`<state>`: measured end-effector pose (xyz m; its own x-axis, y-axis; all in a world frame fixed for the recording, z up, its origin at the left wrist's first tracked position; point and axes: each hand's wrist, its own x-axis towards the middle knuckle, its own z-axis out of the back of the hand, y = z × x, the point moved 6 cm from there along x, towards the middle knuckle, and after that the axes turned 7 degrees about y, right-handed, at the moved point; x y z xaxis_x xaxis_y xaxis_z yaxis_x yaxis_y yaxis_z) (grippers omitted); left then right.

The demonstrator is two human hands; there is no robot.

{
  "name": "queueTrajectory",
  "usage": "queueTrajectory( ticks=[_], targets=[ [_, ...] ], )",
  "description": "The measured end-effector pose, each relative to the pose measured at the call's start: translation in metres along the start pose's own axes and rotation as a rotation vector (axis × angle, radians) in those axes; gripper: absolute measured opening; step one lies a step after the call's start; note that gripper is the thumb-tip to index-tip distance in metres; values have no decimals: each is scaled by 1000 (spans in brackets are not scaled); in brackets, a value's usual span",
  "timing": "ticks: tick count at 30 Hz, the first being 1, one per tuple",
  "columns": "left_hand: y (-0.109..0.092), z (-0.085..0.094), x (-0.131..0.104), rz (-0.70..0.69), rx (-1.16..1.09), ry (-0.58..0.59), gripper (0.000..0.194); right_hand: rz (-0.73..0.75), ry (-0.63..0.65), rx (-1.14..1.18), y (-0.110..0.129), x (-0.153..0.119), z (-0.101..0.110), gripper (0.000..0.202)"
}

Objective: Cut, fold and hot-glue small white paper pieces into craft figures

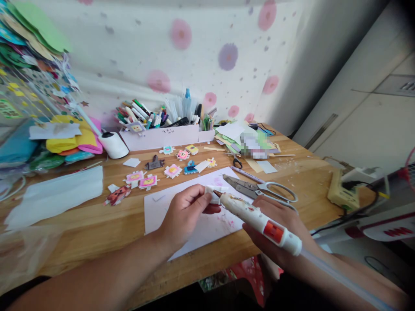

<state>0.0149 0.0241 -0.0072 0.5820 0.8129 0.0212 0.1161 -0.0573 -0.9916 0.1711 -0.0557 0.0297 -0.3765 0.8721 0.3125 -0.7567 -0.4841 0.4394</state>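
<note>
My left hand (186,211) pinches a small white paper piece (214,193) between thumb and fingers, above a white sheet (197,237) on the wooden table. My right hand (275,220) is wrapped round a white glue gun (248,214) with a red-orange part. The gun's brown tip is at the paper piece; whether they touch is hard to tell. Large scissors (253,188) lie open just beyond my right hand, partly on the sheet. Small coloured paper cut-outs (173,171) are spread behind the sheet.
A white box (158,138) of pens stands at the back, beside a pile of paper scraps (231,131). A thread spool (114,144) and white paper strip (58,194) are on the left. A power strip (342,192) with cables is at the right edge.
</note>
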Motion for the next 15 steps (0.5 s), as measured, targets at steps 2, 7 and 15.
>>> queueTrajectory(
  ticks=[2,7,15],
  targets=[
    [-1,0,0,-9,6,-2,19,-25,8,-2,1,0,2,14],
    [-6,0,-1,-71,83,-26,21,-88,16,57,4,0,7,12],
    [6,4,3,54,-127,-69,18,-189,-30,154,-8,-4,14,10]
  ],
)
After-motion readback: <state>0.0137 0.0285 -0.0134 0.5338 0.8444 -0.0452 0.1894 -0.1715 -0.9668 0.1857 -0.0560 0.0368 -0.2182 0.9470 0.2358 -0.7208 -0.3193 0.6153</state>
